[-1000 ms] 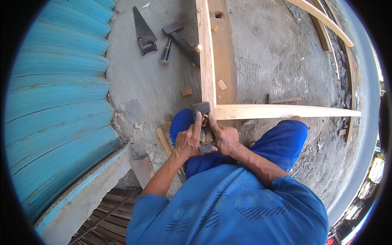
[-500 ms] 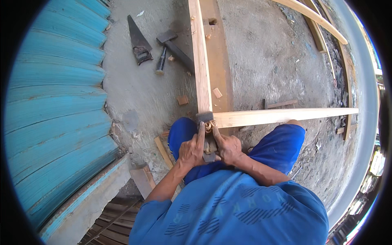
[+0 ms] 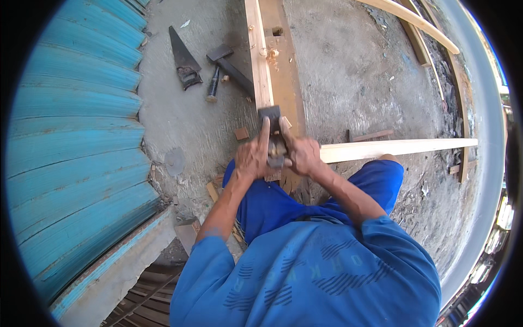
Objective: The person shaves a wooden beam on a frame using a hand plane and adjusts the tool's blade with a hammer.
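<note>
A dark wooden hand plane (image 3: pixel 270 113) rests on a pale timber beam (image 3: pixel 260 76) that runs away from me. My left hand (image 3: pixel 251 158) grips the plane's left side, its index finger stretched forward along the body. On the other side my right hand (image 3: pixel 303 155) holds it the same way. The fingers underneath are partly hidden. Curled shavings (image 3: pixel 272 53) lie farther up, beside the beam, on a wider brown board (image 3: pixel 284 76). A second pale beam (image 3: pixel 397 146) extends to the right from near my right hand.
Left of the beam, a handsaw (image 3: pixel 185 52), a hammer (image 3: pixel 235 70) and a chisel (image 3: pixel 213 87) lie on the concrete floor. A small wood offcut (image 3: pixel 242 133) is nearer. Blue corrugated sheeting (image 3: pixel 76 131) lines the left. Long curved timber (image 3: pixel 414 19) lies at far right.
Both hands have pushed the plane forward, away from my body, along the beam. The curled shavings at its mouth are no longer there; a clump now shows farther up the board.
</note>
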`<state>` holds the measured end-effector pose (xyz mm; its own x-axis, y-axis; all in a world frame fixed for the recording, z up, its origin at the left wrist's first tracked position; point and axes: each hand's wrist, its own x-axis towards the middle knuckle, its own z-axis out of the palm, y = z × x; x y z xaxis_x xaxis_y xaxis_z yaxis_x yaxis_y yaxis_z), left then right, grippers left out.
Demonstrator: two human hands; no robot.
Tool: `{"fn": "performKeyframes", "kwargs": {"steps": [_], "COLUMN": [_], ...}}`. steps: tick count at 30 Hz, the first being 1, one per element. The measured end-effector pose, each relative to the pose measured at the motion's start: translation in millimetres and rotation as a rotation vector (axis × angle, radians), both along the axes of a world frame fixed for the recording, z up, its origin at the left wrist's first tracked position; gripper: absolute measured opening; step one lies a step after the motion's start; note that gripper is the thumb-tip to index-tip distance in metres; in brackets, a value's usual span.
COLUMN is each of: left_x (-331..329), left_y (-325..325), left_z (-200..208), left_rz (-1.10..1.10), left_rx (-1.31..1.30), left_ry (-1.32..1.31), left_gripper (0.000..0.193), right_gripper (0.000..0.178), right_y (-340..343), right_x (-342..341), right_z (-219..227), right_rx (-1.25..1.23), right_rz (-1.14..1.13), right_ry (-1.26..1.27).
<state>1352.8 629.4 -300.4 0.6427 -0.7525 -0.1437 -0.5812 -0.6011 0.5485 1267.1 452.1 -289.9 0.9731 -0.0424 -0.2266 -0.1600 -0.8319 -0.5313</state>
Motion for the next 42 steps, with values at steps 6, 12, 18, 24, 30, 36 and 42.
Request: {"fn": "performKeyframes", "kwargs": {"steps": [6,12,18,24,30,36,42], "left_x": [-55.9,118.0,-43.9,8.2,72.5,-88.4,89.0], "left_y": [29.2,-75.1,26.4,18.5,-35.0,70.8,-23.4], "left_z": [-1.2,-3.1,-9.5,-8.4,2.9,-3.5,-8.9], "left_rz": [-0.056,-0.024,-0.018,0.027,0.054,-0.018,0.038], "left_rx": [-0.092,-0.024,-0.063,-0.077,0.003,-0.128,-0.218], "left_ry": [-0.03,-0.037,-0.035,-0.022,0.042,-0.032,-0.12], "left_gripper": [0.138,0.139,0.142,0.137,0.142,0.144,0.14], "right_gripper": [0.098,0.087,0.094,0.09,0.09,0.098,0.09], "right_y": [22.7,-66.5,20.4,12.8,-34.1,58.8,-25.4], "right_x": [-59.2,108.3,-42.5,19.0,75.4,-88.3,107.8], "right_z": [-3.5,-14.1,2.6,6.9,-10.9,-13.7,1.5], "right_rx": [0.012,-0.084,0.061,-0.003,-0.088,0.057,-0.12], "right_rz": [0.025,-0.061,-0.008,0.031,-0.021,0.07,-0.041], "right_ry": [0.165,-0.233,0.127,0.111,-0.085,0.093,-0.04]}}
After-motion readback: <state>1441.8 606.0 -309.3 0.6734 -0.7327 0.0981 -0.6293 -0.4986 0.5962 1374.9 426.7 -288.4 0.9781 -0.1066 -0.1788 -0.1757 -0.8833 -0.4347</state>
